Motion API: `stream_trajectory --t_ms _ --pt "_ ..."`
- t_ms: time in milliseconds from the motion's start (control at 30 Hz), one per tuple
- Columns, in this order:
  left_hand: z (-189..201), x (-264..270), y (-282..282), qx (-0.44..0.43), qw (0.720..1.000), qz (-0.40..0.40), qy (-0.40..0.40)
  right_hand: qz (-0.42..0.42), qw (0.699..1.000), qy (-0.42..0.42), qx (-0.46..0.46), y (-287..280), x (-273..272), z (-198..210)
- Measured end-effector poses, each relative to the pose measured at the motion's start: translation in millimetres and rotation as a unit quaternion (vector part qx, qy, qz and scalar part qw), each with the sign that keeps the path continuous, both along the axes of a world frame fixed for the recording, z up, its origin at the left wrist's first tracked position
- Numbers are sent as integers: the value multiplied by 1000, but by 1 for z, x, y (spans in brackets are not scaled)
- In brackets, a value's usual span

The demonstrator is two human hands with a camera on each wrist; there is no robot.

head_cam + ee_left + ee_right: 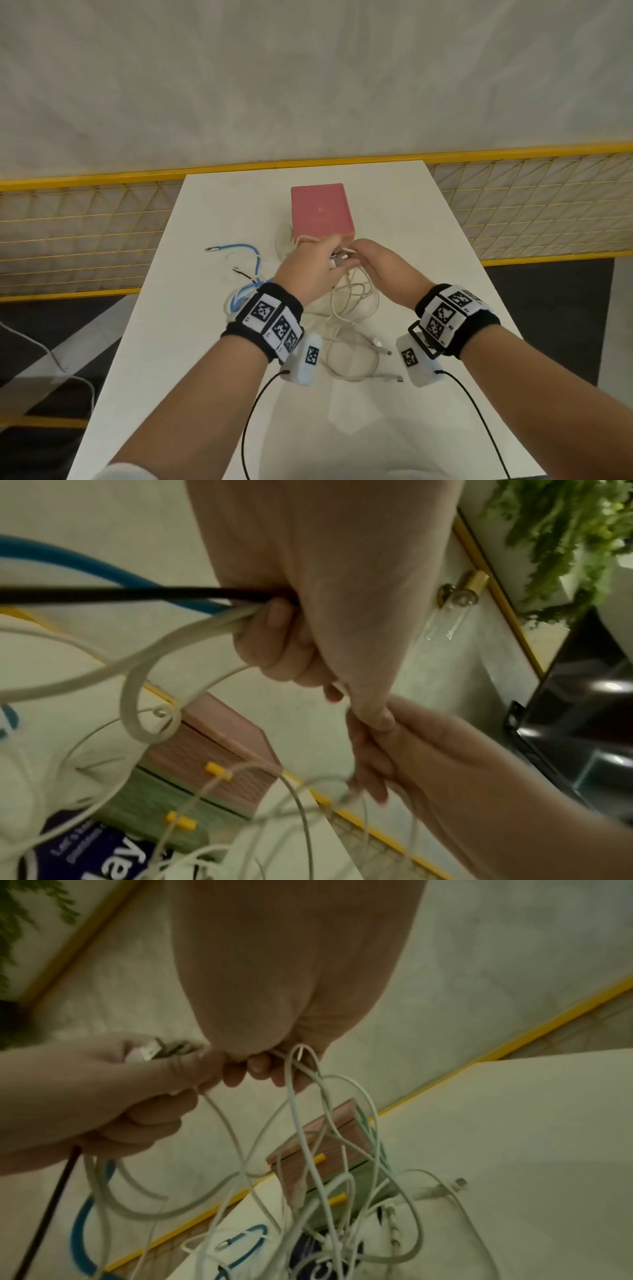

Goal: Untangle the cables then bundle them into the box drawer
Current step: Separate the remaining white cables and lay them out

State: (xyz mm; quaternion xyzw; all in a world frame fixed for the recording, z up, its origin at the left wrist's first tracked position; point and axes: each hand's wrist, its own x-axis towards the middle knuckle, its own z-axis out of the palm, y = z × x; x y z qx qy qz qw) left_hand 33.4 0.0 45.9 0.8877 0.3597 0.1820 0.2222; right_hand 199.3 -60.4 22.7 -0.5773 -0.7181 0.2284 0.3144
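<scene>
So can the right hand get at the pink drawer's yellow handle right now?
Probably not cleanly. The right hand grips white cables that hang in loops across the pink drawer and its yellow handle. The left hand grips cables too. Those loops would need moving aside first.

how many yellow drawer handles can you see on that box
2. One handle is on the pink upper drawer, the other on the green drawer below it. The box shows only its pink top from the head view; cables may hide more.
</scene>
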Motion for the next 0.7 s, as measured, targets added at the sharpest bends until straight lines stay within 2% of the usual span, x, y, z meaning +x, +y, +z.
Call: stream_trajectory --t_ms 100,200,367,433,500,600,700 --pt "0 -14 18 48 998 50 -14 -35 996 -71 -29 -5 20 -20" --pt "4 -25 25 87 993 80 -2 -65 990 -105 -61 -8 38 -43" --pt "6 -31 22 67 986 142 -53 -104 972 -170 -124 -7 48 -52" --pt "7 -26 16 19 991 116 -59 -102 974 -167 -114 -4 42 -48" --pt "3 -16 5 -20 998 47 -25 -91 983 -146 -64 0 30 -40" --pt "-8 -7 -1 13 1000 3 20 -58 982 -180 -9 4 20 -34" --pt "-6 -11 5 42 999 27 7 -66 976 -196 -63 3 30 -41"
